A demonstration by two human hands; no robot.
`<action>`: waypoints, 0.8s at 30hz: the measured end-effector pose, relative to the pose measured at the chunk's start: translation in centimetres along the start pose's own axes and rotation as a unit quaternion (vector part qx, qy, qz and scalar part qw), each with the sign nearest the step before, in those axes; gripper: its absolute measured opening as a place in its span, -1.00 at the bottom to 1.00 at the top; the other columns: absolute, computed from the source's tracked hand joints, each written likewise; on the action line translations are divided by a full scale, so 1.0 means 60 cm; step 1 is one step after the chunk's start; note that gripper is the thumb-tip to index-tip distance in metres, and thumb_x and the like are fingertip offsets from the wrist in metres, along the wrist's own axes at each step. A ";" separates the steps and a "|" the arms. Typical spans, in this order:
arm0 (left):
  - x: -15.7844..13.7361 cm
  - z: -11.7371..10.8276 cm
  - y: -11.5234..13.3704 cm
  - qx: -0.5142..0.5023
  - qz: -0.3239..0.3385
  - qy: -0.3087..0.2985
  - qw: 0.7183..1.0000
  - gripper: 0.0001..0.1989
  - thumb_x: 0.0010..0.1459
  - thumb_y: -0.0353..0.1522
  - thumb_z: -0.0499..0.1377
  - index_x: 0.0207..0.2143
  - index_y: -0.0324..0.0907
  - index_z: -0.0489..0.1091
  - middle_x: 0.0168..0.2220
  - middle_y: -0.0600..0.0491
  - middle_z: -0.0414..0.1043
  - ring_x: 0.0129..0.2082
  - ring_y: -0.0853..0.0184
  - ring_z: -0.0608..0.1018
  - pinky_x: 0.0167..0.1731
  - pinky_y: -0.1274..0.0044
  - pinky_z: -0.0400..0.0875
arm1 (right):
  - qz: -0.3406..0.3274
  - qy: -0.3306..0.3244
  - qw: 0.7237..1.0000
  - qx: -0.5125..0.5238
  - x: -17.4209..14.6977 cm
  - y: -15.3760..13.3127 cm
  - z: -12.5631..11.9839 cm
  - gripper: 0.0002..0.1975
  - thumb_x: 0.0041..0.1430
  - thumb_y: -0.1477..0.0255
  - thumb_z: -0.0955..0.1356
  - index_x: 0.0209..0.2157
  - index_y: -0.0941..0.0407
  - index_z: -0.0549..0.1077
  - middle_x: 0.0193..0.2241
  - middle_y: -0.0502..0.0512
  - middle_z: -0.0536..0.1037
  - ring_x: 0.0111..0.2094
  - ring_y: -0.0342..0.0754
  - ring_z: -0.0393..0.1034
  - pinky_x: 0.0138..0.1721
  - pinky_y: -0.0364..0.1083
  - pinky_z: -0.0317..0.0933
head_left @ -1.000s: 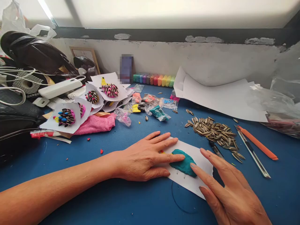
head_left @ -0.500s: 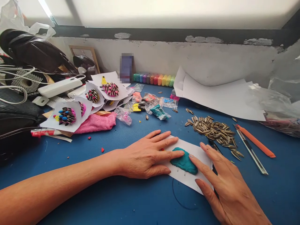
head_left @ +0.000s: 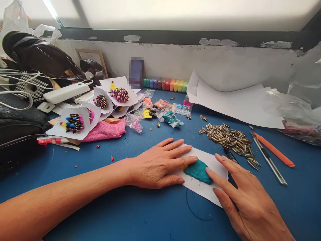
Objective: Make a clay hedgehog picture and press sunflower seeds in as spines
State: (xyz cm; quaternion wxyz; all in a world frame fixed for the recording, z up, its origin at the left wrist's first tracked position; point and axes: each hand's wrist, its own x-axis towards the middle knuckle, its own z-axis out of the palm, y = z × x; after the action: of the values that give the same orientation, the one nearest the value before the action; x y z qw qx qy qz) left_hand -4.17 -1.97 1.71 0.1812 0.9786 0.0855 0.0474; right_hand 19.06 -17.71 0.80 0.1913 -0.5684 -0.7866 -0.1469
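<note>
A flat teal patch of modelling clay [head_left: 198, 171] lies on a small white sheet of paper [head_left: 213, 195]. Short pen strokes show on the paper just below the clay. My left hand [head_left: 160, 164] rests spread over the sheet's left part, its index fingertip on the clay's upper left edge. A bit of yellow shows beneath that finger. From the right, my right hand [head_left: 240, 190] touches the clay's right edge with its index fingertip, the other fingers apart. The thumb lies by the paper's lower right edge. Neither hand grips anything.
Beyond my right hand lie a sunflower seed pile [head_left: 228, 139], a pen [head_left: 269, 159] and an orange cutter [head_left: 274, 150]. Small bags of clay [head_left: 172, 118] sit mid-table. Seed-covered clay figures on paper [head_left: 72, 124] and a pink cloth [head_left: 105, 130] are at left.
My left index finger has drawn back slightly to the clay's upper left edge, and some yellow now shows there. The right hand has shifted a little to the right. The camera view has moved slightly.
</note>
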 end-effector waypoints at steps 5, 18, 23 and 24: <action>-0.001 0.000 0.000 -0.004 -0.004 0.000 1.000 -0.35 0.35 -0.05 -0.02 0.39 -0.08 -0.01 0.41 -0.06 -0.07 0.41 0.04 -0.02 0.35 0.14 -0.14 | -0.005 0.031 0.998 0.049 0.001 -0.001 -0.005 -0.69 0.30 0.45 0.27 0.03 0.15 0.48 0.22 0.29 0.34 0.22 0.12 0.26 0.12 0.10 0.26; -0.001 0.003 -0.002 -0.009 0.002 0.007 1.000 -0.35 0.35 -0.06 0.00 0.38 -0.09 0.01 0.41 -0.07 -0.06 0.41 0.03 0.00 0.34 0.12 -0.12 | -0.036 0.028 0.999 0.021 0.001 -0.001 -0.006 -0.70 0.28 0.46 0.29 0.00 0.20 0.49 0.19 0.37 0.36 0.22 0.18 0.26 0.10 0.15 0.27; -0.002 0.006 -0.003 -0.014 0.007 0.018 1.000 -0.34 0.35 -0.06 0.00 0.38 -0.10 -0.01 0.40 -0.09 -0.03 0.41 0.03 0.00 0.34 0.12 -0.13 | 0.022 0.033 0.999 0.034 -0.002 -0.005 -0.009 -0.66 0.31 0.42 0.26 0.07 0.16 0.45 0.17 0.27 0.40 0.19 0.10 0.30 0.13 0.09 0.27; -0.002 0.006 -0.003 -0.016 0.007 0.020 1.000 -0.34 0.35 -0.05 0.00 0.39 -0.11 -0.02 0.40 -0.09 -0.02 0.41 0.04 0.00 0.35 0.13 -0.13 | 0.024 0.030 0.999 0.025 -0.002 -0.005 -0.008 -0.66 0.32 0.40 0.26 0.07 0.16 0.45 0.17 0.27 0.40 0.19 0.10 0.31 0.12 0.09 0.28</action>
State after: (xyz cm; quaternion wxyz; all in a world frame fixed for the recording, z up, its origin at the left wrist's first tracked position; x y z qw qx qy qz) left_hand -4.28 -1.95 1.30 0.1943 0.9751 0.0814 0.0695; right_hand 18.85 -18.12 1.18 0.2326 -0.5773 -0.7702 -0.1392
